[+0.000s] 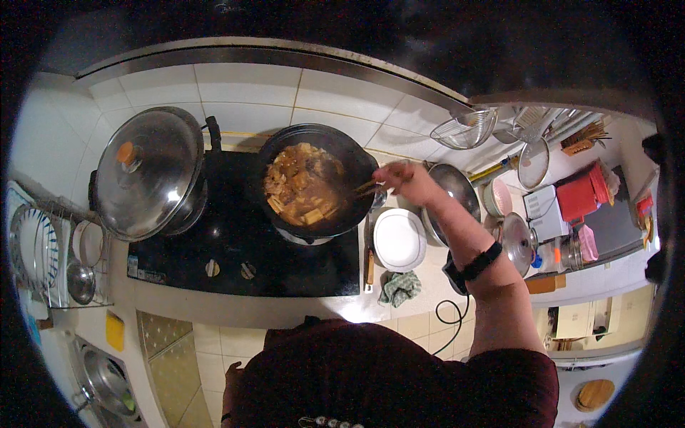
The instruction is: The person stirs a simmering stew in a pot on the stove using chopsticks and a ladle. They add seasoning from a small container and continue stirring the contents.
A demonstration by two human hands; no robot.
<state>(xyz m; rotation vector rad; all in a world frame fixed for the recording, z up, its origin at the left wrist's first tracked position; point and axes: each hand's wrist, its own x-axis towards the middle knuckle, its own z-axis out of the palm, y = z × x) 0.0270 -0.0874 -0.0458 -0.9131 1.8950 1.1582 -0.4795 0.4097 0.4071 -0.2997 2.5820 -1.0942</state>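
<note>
My right hand (401,179) is closed on a pair of chopsticks (365,188), whose tips reach into a dark wok (353,214) on the stove's right side. In the wok lies a brown stew (305,184) with pale chunks. My left hand (234,369) hangs low beside my body at the bottom of the view, dark and partly hidden, so its fingers are hard to read. A white oval dish (400,239) sits on the counter right of the wok, with a wooden-handled utensil (370,266) along its left side and a green patterned cloth (401,289) below.
On the black stove (235,214), a large lidded pan (150,176) stands at left. A dish rack (80,257), yellow sponge cloth (114,330) and sink (107,374) are farther left. Another pan (455,192) leans behind my forearm. Strainers (464,131) hang at upper right, near a red container (580,192).
</note>
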